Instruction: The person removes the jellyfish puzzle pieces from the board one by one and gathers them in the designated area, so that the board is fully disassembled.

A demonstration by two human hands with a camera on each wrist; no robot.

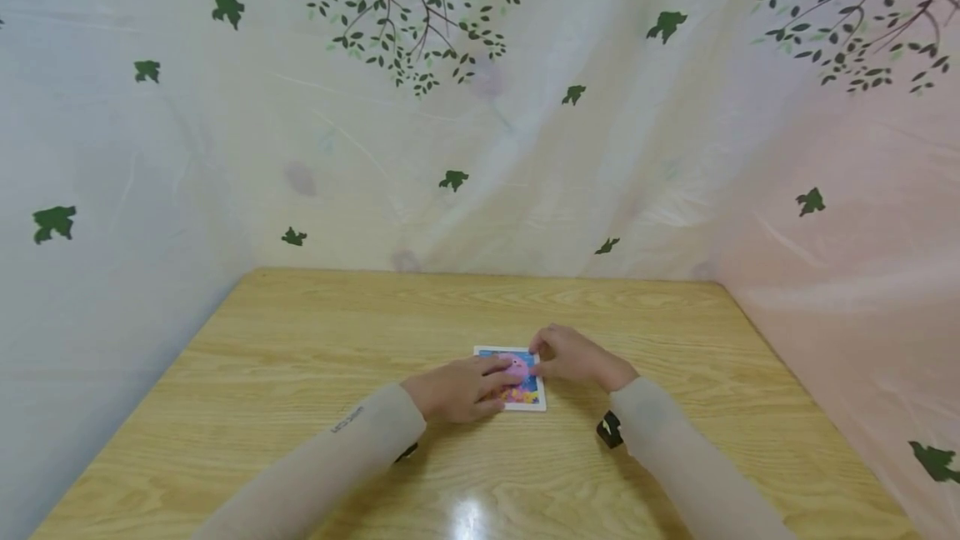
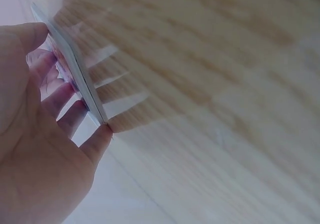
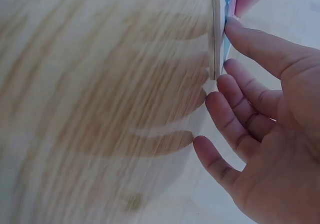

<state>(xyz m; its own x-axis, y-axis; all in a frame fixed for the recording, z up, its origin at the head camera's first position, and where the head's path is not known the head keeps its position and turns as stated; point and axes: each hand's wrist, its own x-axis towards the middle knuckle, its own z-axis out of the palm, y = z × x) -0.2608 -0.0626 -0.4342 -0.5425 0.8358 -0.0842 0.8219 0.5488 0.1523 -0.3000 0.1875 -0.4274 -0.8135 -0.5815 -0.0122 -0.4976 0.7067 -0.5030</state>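
A small square picture board (image 1: 531,407) with a white border lies flat on the wooden table. It shows a pink cartoon figure on blue, with bright flowers below. My left hand (image 1: 459,390) rests across its left part with the fingers spread over the face and hides much of the picture. In the left wrist view, a line runs along the board's thick pale edge (image 2: 82,74), and the little finger is at one corner. My right hand (image 1: 576,357) is at the upper right corner, thumb and fingertips touching the border. Its other fingertips (image 3: 201,143) reach down to the tabletop.
The wood-grain table (image 1: 337,323) extends around the board on all sides. A pale curtain (image 1: 360,157) printed with branches and green leaves hangs behind it and along both sides. Dark wrist devices, such as the right one (image 1: 610,430), sit under the cuffs.
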